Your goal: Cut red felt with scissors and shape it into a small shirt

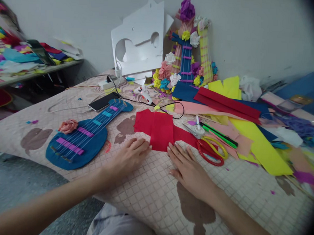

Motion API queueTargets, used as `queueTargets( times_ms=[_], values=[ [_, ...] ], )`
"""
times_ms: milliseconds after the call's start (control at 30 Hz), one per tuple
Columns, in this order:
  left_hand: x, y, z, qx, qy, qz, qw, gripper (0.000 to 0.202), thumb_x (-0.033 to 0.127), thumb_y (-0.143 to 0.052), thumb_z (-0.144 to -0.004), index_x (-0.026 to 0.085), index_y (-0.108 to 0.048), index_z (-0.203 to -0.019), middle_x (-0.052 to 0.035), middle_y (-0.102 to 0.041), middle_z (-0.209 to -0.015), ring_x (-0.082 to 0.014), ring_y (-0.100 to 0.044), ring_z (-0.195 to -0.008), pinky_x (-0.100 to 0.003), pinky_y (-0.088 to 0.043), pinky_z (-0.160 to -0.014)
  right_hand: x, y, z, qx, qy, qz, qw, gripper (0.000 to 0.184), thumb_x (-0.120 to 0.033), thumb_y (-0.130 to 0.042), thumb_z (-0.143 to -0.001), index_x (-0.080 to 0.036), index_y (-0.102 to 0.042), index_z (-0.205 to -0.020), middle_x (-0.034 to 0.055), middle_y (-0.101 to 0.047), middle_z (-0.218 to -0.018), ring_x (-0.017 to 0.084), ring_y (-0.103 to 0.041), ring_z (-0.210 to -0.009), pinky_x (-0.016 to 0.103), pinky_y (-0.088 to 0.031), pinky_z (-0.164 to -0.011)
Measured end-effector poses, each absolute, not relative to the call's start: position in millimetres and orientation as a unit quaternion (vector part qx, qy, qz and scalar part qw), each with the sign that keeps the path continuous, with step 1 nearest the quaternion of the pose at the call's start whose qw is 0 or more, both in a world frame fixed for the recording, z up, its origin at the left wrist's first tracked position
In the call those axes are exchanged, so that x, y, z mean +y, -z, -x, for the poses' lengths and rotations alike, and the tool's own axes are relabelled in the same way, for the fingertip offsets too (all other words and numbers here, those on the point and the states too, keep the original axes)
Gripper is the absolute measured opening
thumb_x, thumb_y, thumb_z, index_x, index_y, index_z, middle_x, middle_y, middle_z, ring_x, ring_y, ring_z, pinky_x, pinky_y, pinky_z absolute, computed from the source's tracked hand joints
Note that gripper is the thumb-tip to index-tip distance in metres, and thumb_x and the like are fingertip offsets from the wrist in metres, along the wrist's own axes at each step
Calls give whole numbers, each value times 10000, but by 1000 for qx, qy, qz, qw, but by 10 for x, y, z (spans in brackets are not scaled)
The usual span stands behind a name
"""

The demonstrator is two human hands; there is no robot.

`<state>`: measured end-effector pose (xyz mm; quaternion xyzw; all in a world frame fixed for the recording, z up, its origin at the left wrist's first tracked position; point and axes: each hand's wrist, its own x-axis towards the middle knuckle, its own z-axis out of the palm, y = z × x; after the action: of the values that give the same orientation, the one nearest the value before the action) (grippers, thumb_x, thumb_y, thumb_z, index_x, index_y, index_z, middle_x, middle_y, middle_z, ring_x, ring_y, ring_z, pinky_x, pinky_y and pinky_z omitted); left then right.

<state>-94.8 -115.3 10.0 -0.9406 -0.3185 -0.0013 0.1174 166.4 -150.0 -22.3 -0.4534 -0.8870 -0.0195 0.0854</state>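
Note:
A red piece of crepe-like paper point(162, 131) lies flat on the tablecloth before me, over or beside other red pieces to its left and right. My left hand point(136, 152) rests palm down at its lower left corner, fingertips touching the edge. At the lower right corner my right hand point(187, 164) lies flat with fingers spread, fingertips on the edge. Neither hand grips anything. Right of the paper are scissors point(210, 151) with red and yellow handles. To the left lies a blue paper guitar point(78, 141) with white strings, purple strips and a pink paper flower point(68, 126).
Behind the paper are a glue gun point(143, 93) with a black cord, a phone point(103, 101) and a power strip point(109, 83). Green and black cutters point(220, 135) and yellow strips point(259, 146) lie right. Decorated guitars point(187, 60) and white foam board point(139, 40) lean against the wall.

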Motion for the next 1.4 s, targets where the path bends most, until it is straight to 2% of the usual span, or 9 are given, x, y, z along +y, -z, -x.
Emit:
queueTargets(
  times_ms=[200, 300, 433, 667, 867, 1000, 1067, 1233, 1400],
  values=[
    [-1162, -1, 1179, -371, 80, 924, 50, 364, 99, -388, -901, 139, -541, -1229, -117, -553, -1288, -270, -466, -1204, -444, -396, -977, -1388, 102, -1561, -880, 70, 439, 165, 352, -239, -440, -934, -135, -582, -1239, 110, -574, -1323, 257, -467, -1264, 515, -346, -1076],
    [-1103, 11, 1182, -388, 142, 911, 1, 348, 121, -382, -920, 181, -542, -1223, -95, -586, -1239, -239, -492, -1176, -439, -413, -962, -1281, 73, -1476, -892, 90, 407, 178, 311, -151, -461, -907, -129, -619, -1173, 111, -649, -1209, 241, -540, -1174, 474, -387, -1051],
    [-967, -78, 1151, -421, 181, 888, -26, 284, 148, -406, -915, 165, -603, -1119, -99, -651, -1110, -226, -582, -1029, -401, -471, -874, -1152, 115, -1402, -897, 109, 393, 172, 265, -74, -495, -858, -114, -657, -1063, 119, -691, -1094, 242, -605, -1045, 430, -459, -969],
    [-525, -274, 1078, -539, 138, 830, -41, 202, 199, -477, -859, 179, -649, -962, -76, -682, -925, -207, -633, -857, -302, -472, -725, -1186, 110, -1517, -873, 142, 418, 209, 188, -61, -498, -829, -124, -667, -883, 119, -713, -966, 227, -646, -889, 388, -496, -887],
    [-81, -225, 913, -592, 102, 799, -33, 212, 258, -500, -838, 149, -627, -968, -107, -675, -917, -223, -635, -859, -296, -444, -720, -1329, 150, -1645, -859, 140, 431, 240, 211, -95, -471, -858, -140, -652, -958, 103, -706, -1028, 220, -636, -944, 401, -480, -906],
    [92, -172, 866, -607, 120, 784, -56, 431, 369, -635, -762, 122, -576, -1109, -150, -635, -1076, -254, -612, -966, -310, -450, -777, -1344, 204, -1637, -867, 99, 432, 228, 298, -146, -469, -873, -151, -610, -1135, 102, -666, -1160, 224, -592, -1079, 430, -448, -966],
    [140, -153, 871, -623, 130, 767, -87, 508, 386, -691, -704, 141, -569, -1133, -131, -642, -1058, -247, -618, -927, -304, -458, -744, -1338, 215, -1633, -867, 89, 434, 227, 301, -158, -470, -877, -154, -612, -1142, 101, -663, -1168, 224, -585, -1093, 437, -448, -969],
    [225, -62, 923, -613, 216, 741, -171, 334, 301, -701, -665, 157, -641, -961, -68, -672, -838, -183, -614, -730, -267, -450, -642, -1340, 202, -1635, -872, 77, 432, 217, 279, -164, -463, -889, -132, -632, -1109, 114, -659, -1171, 234, -575, -1109, 447, -450, -975],
    [257, -19, 998, -604, 305, 710, -196, 166, 285, -601, -709, 144, -662, -773, -55, -679, -743, -157, -598, -671, -238, -427, -595, -1343, 193, -1633, -869, 75, 436, 224, 282, -175, -452, -899, -151, -637, -1111, 110, -664, -1162, 232, -582, -1097, 456, -462, -966]
  ],
)
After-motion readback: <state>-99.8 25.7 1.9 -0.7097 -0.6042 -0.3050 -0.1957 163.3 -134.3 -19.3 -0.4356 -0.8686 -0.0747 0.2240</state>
